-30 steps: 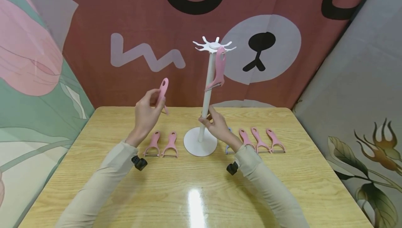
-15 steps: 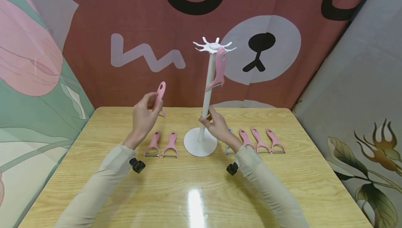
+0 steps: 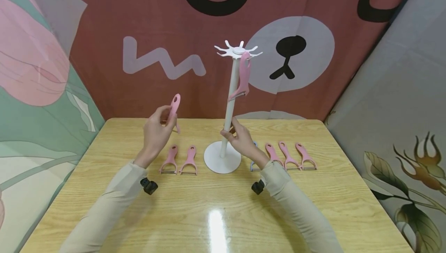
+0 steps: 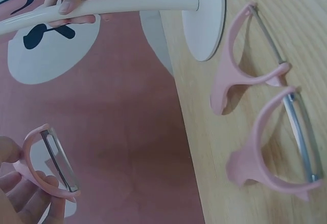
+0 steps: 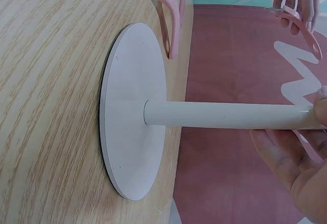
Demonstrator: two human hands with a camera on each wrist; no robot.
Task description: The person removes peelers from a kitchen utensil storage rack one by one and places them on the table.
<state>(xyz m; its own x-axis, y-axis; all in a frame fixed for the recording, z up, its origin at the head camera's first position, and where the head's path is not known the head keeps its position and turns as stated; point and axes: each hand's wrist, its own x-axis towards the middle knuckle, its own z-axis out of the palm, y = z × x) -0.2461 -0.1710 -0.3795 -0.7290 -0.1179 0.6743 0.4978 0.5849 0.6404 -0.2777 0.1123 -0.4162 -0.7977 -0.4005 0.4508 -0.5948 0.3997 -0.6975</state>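
Observation:
My left hand [image 3: 155, 132] holds a pink peeler [image 3: 174, 105] by its handle, raised above the back left of the table; the holed end points up and the blade end hangs down. In the left wrist view the metal blade [image 4: 60, 160] of this peeler shows beyond my fingers. My right hand [image 3: 241, 137] grips the white pole [image 3: 229, 113] of a stand low down, over its round base [image 3: 223, 166]. From the stand's ring of white hooks [image 3: 238, 50] hangs another pink peeler [image 3: 244, 74], blade downward.
Two pink peelers, one [image 3: 169, 160] beside the other [image 3: 189, 161], lie left of the base. To its right lie several more pink peelers [image 3: 288, 155] and a blue one [image 3: 254, 166], partly hidden by my right wrist. A printed cloth [image 3: 156, 90] hangs behind the table [image 3: 195, 214].
My left hand has moved left and slightly down with the peeler, away from the stand. The right hand, the pole and the hanging peeler stay where they were.

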